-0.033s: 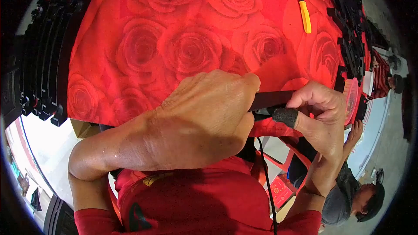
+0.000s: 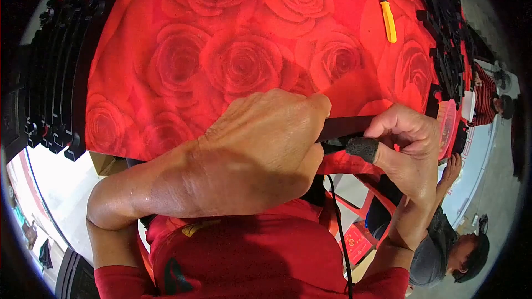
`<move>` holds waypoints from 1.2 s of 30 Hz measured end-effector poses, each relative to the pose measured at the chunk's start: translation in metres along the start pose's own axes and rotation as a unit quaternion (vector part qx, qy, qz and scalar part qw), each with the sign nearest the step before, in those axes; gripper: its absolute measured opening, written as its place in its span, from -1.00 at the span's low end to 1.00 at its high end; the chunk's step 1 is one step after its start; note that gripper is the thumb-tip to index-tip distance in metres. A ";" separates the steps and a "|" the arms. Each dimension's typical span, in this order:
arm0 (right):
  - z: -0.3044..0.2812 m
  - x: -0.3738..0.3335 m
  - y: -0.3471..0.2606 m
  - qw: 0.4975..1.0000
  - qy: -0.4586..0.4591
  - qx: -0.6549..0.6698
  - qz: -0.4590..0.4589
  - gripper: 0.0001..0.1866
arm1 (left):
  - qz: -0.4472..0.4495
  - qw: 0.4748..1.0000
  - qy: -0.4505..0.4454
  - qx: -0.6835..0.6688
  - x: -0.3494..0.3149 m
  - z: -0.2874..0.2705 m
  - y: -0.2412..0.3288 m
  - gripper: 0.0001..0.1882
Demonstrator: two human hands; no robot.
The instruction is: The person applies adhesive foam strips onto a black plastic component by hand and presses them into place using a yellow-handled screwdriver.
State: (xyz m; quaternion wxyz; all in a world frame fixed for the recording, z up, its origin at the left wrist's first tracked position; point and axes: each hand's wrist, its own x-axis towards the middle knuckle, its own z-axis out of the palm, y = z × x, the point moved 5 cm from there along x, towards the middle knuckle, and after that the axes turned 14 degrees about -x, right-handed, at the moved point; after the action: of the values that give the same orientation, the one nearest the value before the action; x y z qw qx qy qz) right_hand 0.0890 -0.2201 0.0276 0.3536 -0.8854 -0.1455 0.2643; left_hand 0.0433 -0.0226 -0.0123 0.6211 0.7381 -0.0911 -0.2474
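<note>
A flat black strip-like part (image 2: 348,126) spans the gap between my two hands, just above the near edge of the red rose-patterned cloth (image 2: 244,66). My left hand (image 2: 266,144) reaches across my body, back of the hand up, closed round the part's left end, which it hides. At the other end my right hand (image 2: 410,144) pinches the part with curled fingers and thumb. A dark wrap (image 2: 362,149) covers the right thumb's tip. What lies under the fingers is hidden.
A yellow-handled screwdriver (image 2: 388,21) lies at the far right of the cloth. Long black plastic parts (image 2: 69,72) stand in a row at left; more black parts (image 2: 446,50) pile up at right beside a pink round container (image 2: 448,127). Another person (image 2: 443,249) sits at lower right.
</note>
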 end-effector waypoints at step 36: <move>0.009 -0.011 -0.045 0.942 0.099 -0.308 -0.090 -0.79 | 0.029 0.999 0.023 0.005 0.002 0.002 0.002 -0.87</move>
State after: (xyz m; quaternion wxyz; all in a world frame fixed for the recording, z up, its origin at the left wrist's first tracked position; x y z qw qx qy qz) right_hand 0.0718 -0.1878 0.0577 0.0982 -0.9558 -0.2637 0.0846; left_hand 0.0443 -0.0251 -0.0110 0.6266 0.7435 -0.0992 -0.2115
